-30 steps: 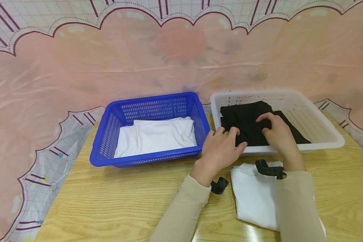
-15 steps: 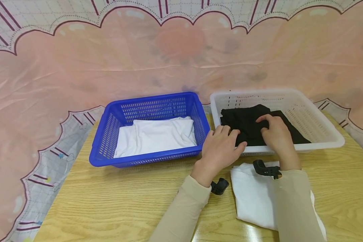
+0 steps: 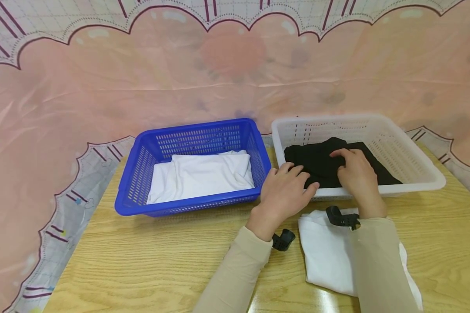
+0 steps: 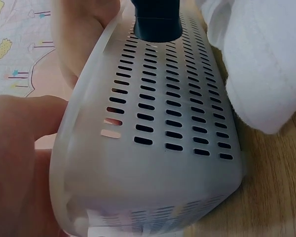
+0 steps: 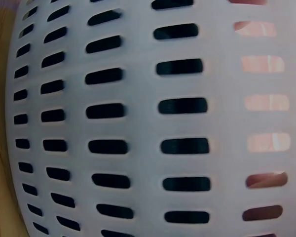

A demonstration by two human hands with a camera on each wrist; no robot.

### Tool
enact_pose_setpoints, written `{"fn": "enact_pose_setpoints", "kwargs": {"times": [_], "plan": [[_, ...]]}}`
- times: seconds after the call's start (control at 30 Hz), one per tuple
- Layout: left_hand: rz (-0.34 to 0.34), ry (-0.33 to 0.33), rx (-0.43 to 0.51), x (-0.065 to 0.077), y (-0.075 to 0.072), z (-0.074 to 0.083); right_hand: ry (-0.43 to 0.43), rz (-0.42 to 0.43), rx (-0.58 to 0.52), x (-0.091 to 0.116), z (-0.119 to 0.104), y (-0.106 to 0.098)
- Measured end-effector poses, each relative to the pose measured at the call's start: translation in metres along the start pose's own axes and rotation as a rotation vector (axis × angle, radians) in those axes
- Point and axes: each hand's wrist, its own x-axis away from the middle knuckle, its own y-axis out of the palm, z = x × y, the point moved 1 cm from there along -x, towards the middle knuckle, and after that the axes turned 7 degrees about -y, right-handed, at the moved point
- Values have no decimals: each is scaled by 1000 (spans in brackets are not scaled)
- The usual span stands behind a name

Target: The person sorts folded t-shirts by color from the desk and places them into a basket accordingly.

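Note:
Folded black cloth (image 3: 317, 161) lies in the white basket (image 3: 418, 188) at the right. My left hand (image 3: 283, 191) reaches over the basket's near left corner, fingers spread and loosely bent at the cloth's edge; some fingertips are hidden. On the cloth rests my right hand (image 3: 358, 176), its index finger and thumb apart and its other fingers out of sight. The left wrist view shows the left hand (image 4: 19, 158) beside the rim. Only the basket's slotted wall (image 5: 138, 94) fills most of the right wrist view. White folded cloth (image 3: 328, 256) lies under my right forearm.
A blue basket (image 3: 203, 202) holding folded white cloth (image 3: 211, 174) stands left of the white one, close beside it. Both are on a wooden table (image 3: 148, 261), in front of a patterned curtain (image 3: 235, 78). Black wrist devices (image 3: 283, 240) sit under both wrists.
The black cloth's far edge has sunk lower and flattened in the white basket. My right hand has shifted slightly left and toward me. The left hand has barely moved.

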Motion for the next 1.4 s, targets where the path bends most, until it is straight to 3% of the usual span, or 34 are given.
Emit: {"fn": "enact_pose_setpoints", "kwargs": {"times": [0.2, 0.33, 0.67, 1.0, 1.23, 1.33, 1.4], "plan": [[-11, 18, 5, 2, 0, 1, 14, 86, 2, 1, 0, 1], [-18, 17, 8, 3, 0, 1, 28, 100, 10, 1, -1, 1], [-36, 25, 23, 4, 0, 0, 28, -30, 76, 2, -2, 1], [51, 42, -3, 2, 1, -1, -58, 92, -52, 0, -2, 2], [175, 21, -67, 10, 3, 3, -134, 144, -129, 5, -5, 1], [181, 24, -56, 13, 2, 5, -171, 189, -198, 9, -4, 1], [150, 34, -12, 15, 1, 5, -179, 229, -287, 12, -1, -1]]}}
